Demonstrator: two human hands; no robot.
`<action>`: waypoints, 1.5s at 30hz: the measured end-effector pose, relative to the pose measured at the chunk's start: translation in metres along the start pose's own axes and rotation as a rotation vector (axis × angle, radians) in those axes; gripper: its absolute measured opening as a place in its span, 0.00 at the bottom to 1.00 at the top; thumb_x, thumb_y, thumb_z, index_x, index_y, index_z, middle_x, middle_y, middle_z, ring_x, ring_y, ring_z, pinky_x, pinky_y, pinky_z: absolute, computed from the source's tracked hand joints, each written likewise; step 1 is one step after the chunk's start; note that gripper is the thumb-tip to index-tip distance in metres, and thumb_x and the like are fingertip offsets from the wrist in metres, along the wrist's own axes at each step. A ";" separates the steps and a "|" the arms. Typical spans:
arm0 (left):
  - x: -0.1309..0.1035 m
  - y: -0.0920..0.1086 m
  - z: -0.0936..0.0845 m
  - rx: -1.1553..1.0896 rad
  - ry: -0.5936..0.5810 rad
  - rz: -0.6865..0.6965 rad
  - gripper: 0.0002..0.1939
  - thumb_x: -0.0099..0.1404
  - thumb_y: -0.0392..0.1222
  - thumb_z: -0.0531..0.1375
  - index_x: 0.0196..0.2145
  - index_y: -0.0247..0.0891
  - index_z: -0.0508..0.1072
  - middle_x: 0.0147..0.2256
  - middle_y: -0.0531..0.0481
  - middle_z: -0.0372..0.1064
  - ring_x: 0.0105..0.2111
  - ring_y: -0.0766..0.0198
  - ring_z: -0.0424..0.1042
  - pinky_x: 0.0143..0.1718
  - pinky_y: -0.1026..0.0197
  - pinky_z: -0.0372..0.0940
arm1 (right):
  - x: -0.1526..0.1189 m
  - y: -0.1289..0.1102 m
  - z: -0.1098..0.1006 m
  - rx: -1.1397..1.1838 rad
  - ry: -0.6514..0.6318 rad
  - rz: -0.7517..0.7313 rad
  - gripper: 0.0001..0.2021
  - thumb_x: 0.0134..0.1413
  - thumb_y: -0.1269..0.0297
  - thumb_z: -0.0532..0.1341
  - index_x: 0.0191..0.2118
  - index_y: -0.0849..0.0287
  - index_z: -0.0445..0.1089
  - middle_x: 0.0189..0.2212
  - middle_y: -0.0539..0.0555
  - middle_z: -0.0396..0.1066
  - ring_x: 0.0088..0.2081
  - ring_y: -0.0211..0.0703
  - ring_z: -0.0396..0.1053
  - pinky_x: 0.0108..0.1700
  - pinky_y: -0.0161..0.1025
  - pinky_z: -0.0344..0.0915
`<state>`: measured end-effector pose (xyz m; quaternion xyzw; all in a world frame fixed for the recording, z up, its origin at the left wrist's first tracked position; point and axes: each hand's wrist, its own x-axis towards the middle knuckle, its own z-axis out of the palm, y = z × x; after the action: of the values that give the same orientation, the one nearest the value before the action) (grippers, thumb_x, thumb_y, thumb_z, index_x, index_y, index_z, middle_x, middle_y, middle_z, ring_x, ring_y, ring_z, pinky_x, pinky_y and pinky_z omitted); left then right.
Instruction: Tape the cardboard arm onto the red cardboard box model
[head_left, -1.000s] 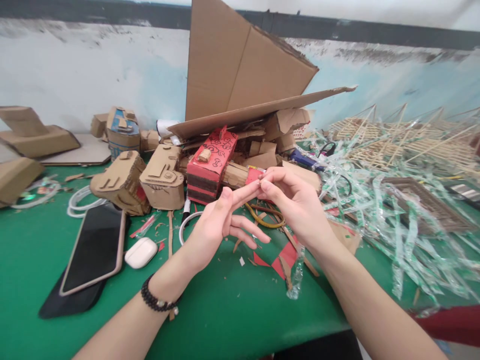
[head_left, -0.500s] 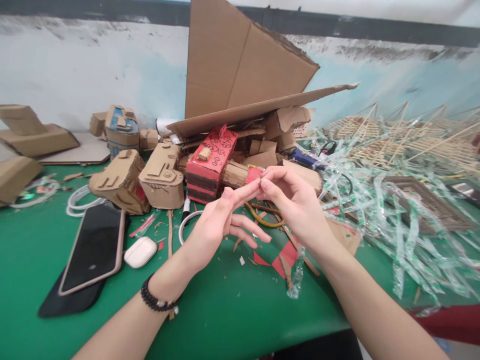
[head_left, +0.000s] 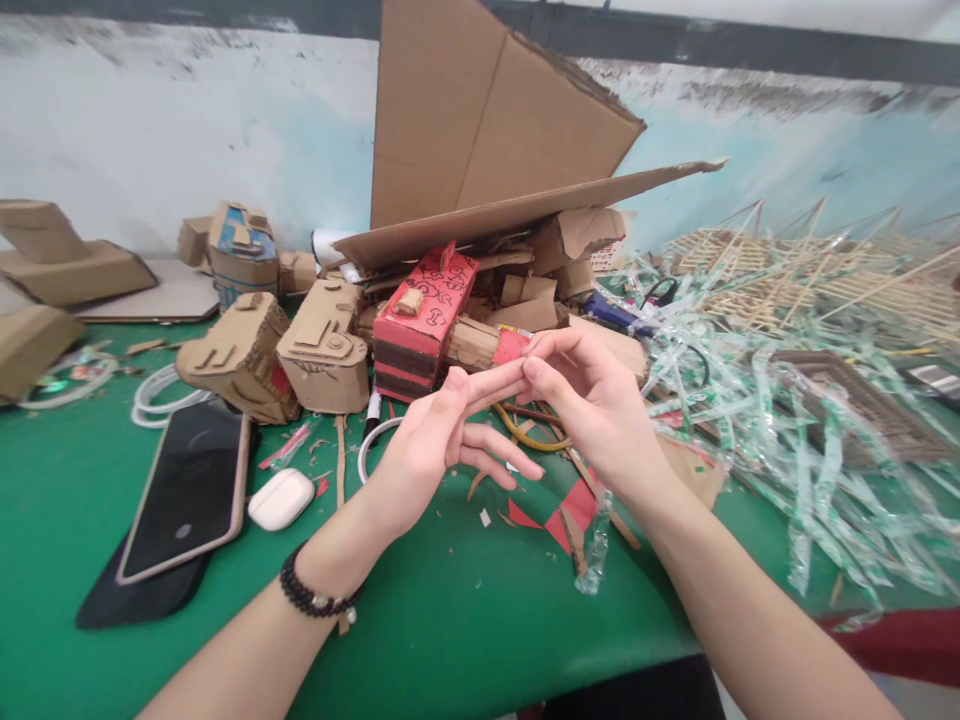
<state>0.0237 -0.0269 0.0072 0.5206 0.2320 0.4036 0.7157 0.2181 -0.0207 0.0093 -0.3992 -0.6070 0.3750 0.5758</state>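
Observation:
My left hand [head_left: 442,430] is held above the table with its fingers stretched out and apart, holding nothing visible. The thumb and forefinger of my right hand [head_left: 592,395] are pinched at the tips of the left hand's fingers. Whatever may lie in that pinch is too small or hidden to make out. Just behind the hands lies a red-and-brown cardboard hammer, its red patterned head [head_left: 424,325] to the left and its ribbed cardboard handle [head_left: 471,343] running right behind my fingers. Red paper scraps [head_left: 571,512] lie on the table below.
Left of the hammer stand cardboard blocks [head_left: 324,345]. A phone [head_left: 187,490] and a white earbud case [head_left: 281,500] lie at left. Large cardboard sheets [head_left: 450,120] lean behind. Tangled clear tape strips [head_left: 832,480] and thin wooden stick structures [head_left: 817,260] fill the right side.
Both hands stay nearly in place, fingertips still together. The small speck seen at the right hand's pinch before no longer shows. The view has shifted slightly.

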 end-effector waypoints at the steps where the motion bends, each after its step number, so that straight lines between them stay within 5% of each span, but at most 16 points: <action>1: 0.000 0.000 0.000 0.005 0.006 0.003 0.35 0.78 0.71 0.52 0.66 0.47 0.78 0.75 0.35 0.59 0.34 0.59 0.87 0.32 0.64 0.80 | 0.000 -0.001 0.000 0.002 -0.004 0.006 0.10 0.69 0.53 0.70 0.41 0.52 0.72 0.39 0.51 0.73 0.38 0.40 0.75 0.38 0.36 0.77; 11: -0.001 -0.003 0.000 0.089 0.038 0.071 0.32 0.79 0.66 0.56 0.66 0.41 0.78 0.67 0.32 0.71 0.34 0.58 0.87 0.30 0.65 0.78 | -0.005 -0.004 0.005 -0.054 0.027 -0.068 0.11 0.69 0.55 0.69 0.41 0.53 0.70 0.36 0.50 0.72 0.34 0.39 0.73 0.35 0.37 0.75; 24: 0.003 0.006 0.002 -0.088 0.016 -0.034 0.35 0.79 0.69 0.50 0.66 0.42 0.78 0.74 0.33 0.60 0.34 0.59 0.86 0.29 0.63 0.78 | 0.004 -0.003 0.001 0.061 -0.019 0.046 0.15 0.67 0.46 0.69 0.40 0.52 0.71 0.34 0.50 0.74 0.36 0.42 0.76 0.32 0.36 0.81; 27: 0.002 0.006 0.002 -0.103 0.013 -0.040 0.35 0.80 0.69 0.50 0.66 0.43 0.78 0.75 0.34 0.59 0.34 0.59 0.86 0.29 0.63 0.78 | 0.001 -0.002 0.001 -0.025 0.018 -0.051 0.10 0.71 0.51 0.66 0.44 0.52 0.73 0.37 0.51 0.76 0.37 0.42 0.77 0.33 0.37 0.81; 30: 0.002 0.004 0.001 -0.077 0.024 -0.025 0.36 0.79 0.69 0.51 0.66 0.43 0.77 0.75 0.33 0.59 0.34 0.59 0.86 0.29 0.64 0.78 | -0.002 -0.004 -0.001 -0.282 0.095 -0.310 0.03 0.73 0.64 0.65 0.48 0.52 0.76 0.44 0.55 0.78 0.43 0.44 0.79 0.39 0.39 0.81; 34: 0.002 0.000 0.000 -0.044 0.048 -0.005 0.36 0.78 0.71 0.53 0.67 0.42 0.77 0.74 0.32 0.62 0.34 0.58 0.87 0.29 0.64 0.79 | -0.002 -0.008 -0.005 -0.599 0.124 -0.595 0.09 0.70 0.73 0.65 0.47 0.51 0.79 0.44 0.56 0.78 0.45 0.47 0.79 0.42 0.43 0.81; 45: 0.001 -0.002 0.001 0.085 0.058 0.012 0.39 0.78 0.72 0.51 0.70 0.42 0.73 0.74 0.31 0.61 0.35 0.57 0.87 0.30 0.64 0.79 | 0.001 -0.005 -0.010 -0.693 0.116 -0.668 0.08 0.69 0.72 0.66 0.48 0.51 0.78 0.43 0.56 0.79 0.41 0.47 0.80 0.41 0.45 0.80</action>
<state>0.0254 -0.0271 0.0062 0.5399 0.2663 0.4126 0.6837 0.2279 -0.0222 0.0151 -0.3709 -0.7581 -0.0775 0.5307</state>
